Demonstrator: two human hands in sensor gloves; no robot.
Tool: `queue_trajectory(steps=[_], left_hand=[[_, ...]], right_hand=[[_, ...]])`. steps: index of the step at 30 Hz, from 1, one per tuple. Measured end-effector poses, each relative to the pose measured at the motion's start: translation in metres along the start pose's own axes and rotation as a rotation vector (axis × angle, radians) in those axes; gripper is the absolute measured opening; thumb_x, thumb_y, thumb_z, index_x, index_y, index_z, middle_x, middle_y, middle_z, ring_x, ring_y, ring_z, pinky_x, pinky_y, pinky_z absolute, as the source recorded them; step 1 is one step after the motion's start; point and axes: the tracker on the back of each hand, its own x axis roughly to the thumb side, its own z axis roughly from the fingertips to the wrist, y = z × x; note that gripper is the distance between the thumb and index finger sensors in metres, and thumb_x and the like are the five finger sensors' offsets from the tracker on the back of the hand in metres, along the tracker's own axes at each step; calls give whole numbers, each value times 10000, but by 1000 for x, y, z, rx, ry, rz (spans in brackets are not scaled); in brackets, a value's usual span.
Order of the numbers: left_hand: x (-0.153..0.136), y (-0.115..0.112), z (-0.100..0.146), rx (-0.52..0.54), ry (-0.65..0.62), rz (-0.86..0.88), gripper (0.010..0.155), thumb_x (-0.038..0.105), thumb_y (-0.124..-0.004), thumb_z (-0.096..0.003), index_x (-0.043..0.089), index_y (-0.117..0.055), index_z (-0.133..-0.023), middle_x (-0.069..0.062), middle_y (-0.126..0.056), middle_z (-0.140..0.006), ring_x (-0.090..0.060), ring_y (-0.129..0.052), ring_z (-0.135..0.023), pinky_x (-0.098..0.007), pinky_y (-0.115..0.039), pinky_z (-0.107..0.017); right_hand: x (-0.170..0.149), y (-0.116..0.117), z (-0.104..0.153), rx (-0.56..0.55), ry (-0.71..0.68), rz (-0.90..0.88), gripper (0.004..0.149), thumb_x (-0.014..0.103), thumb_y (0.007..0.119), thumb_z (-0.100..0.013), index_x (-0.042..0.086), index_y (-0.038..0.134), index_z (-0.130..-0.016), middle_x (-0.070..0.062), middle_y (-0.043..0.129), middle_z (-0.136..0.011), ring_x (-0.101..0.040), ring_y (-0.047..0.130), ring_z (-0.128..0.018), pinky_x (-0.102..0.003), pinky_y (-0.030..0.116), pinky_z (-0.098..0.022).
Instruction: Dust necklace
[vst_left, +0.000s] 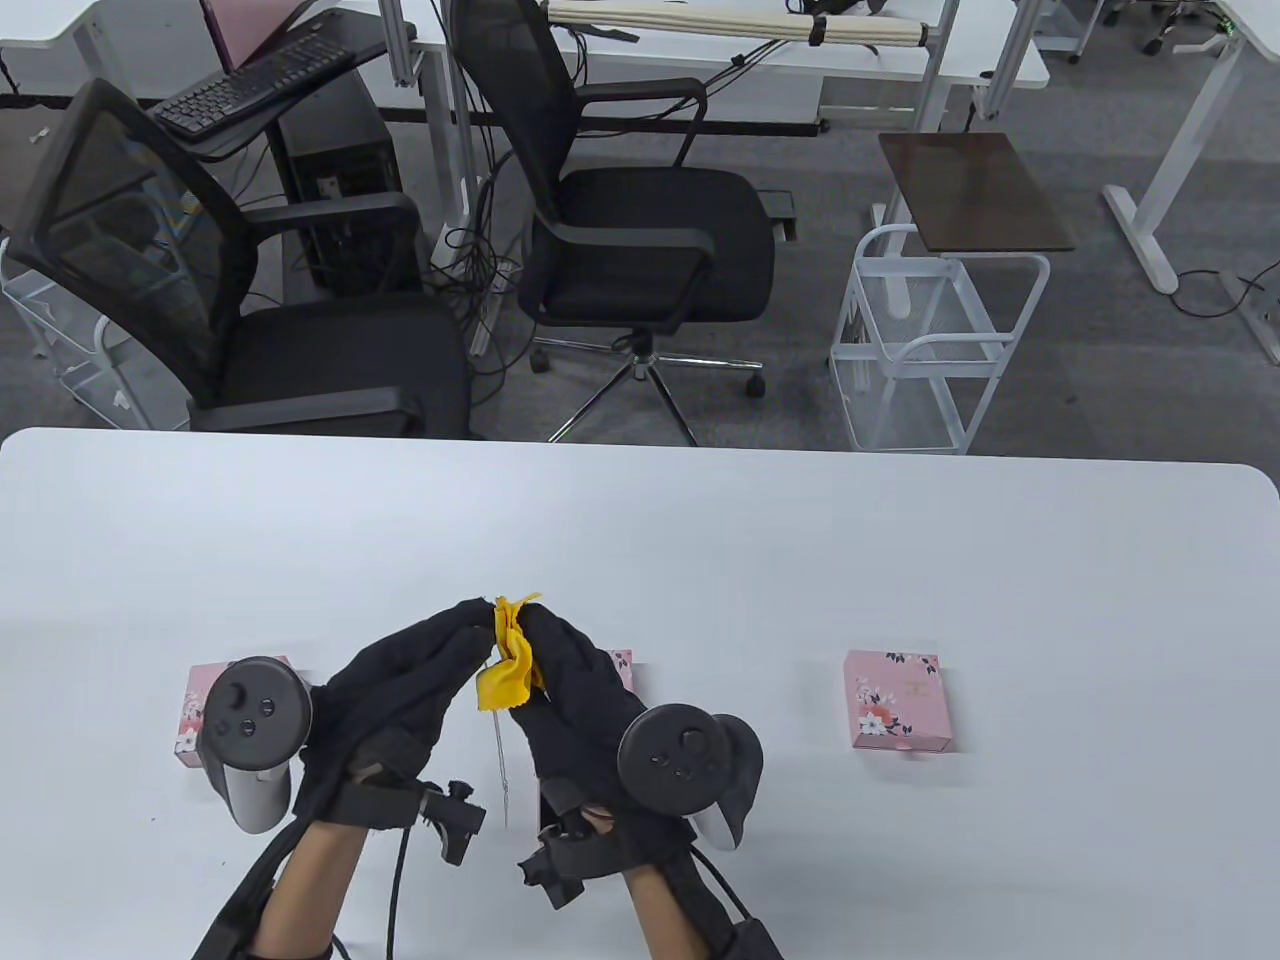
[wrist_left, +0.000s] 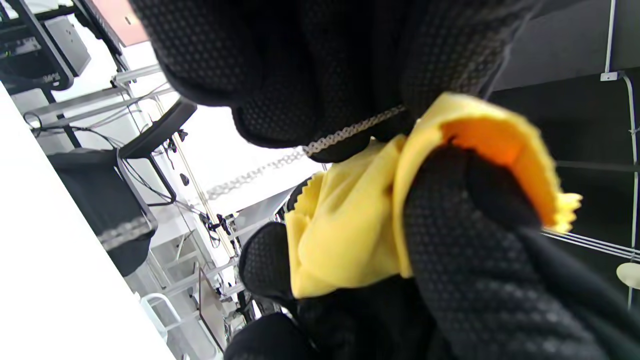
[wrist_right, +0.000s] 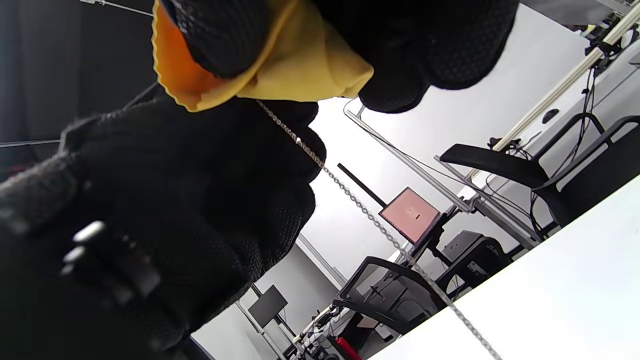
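- White bench (vst_left: 900, 560), foreground.
- Two black office chairs (vst_left: 640, 230) behind it, on grey carpet (vst_left: 1120, 380).
- White wire cart (vst_left: 935, 340), right; keyboard (vst_left: 250, 85), upper left.

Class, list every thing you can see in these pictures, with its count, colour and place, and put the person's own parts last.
Table: one, white, across the foreground.
Cloth: one, yellow, pinched between both hands above the table.
Necklace: one, silver chain, hanging from the cloth towards the table.
Boxes: three, pink with flowers, on the table; two partly hidden behind the hands.
Office chairs: two, black, behind the table.
Wire cart: one, white, right of the chairs.
Keyboard: one, black, far left desk.
Left hand: black glove, pinches the chain.
Right hand: black glove, holds the cloth.
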Motion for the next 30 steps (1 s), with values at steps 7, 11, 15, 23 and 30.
queue_trajectory(steps=[7,11,15,23,30], left_hand=[[3,-6,2,-7,-13,-51,377,489,-884,-539,294,-919,-860,-9,-1004,-874,-244,-965,-753,-425,-850,-537],[6,-9,4,-21,-21,-44,381,485,-887,-540,292,-906,-868,-11,-985,-897,-251,-950,-777,-437,-838,-553],[5,-11,3,-85,-13,11,383,483,-887,-542,286,-906,-869,-32,-962,-932,-278,-911,-825,-460,-810,-587],[9,-17,6,-78,-62,-13,377,485,-883,-548,284,-912,-865,-78,-762,-1116,-369,-748,-959,-540,-712,-663],[13,-14,7,-86,-102,-38,365,486,-886,-543,320,-914,-867,-73,-742,-1135,-377,-724,-978,-551,-694,-677]], right_hand=[[9,10,3,0,-13,71,682,280,772,-625,-32,444,-1134,-386,576,-1088,-542,748,-852,-577,696,-619],[12,11,7,-110,-8,133,700,314,822,-593,-32,507,-1114,-372,649,-1052,-516,801,-809,-552,730,-589],[12,9,9,-172,11,165,705,329,872,-560,-15,567,-1095,-344,711,-1016,-486,843,-765,-533,754,-561],[11,9,12,-260,50,211,624,363,883,-555,14,679,-1031,-260,834,-897,-421,899,-667,-515,777,-527],[3,9,9,-189,62,93,454,344,817,-616,91,734,-984,-209,853,-868,-406,895,-661,-518,770,-539]])
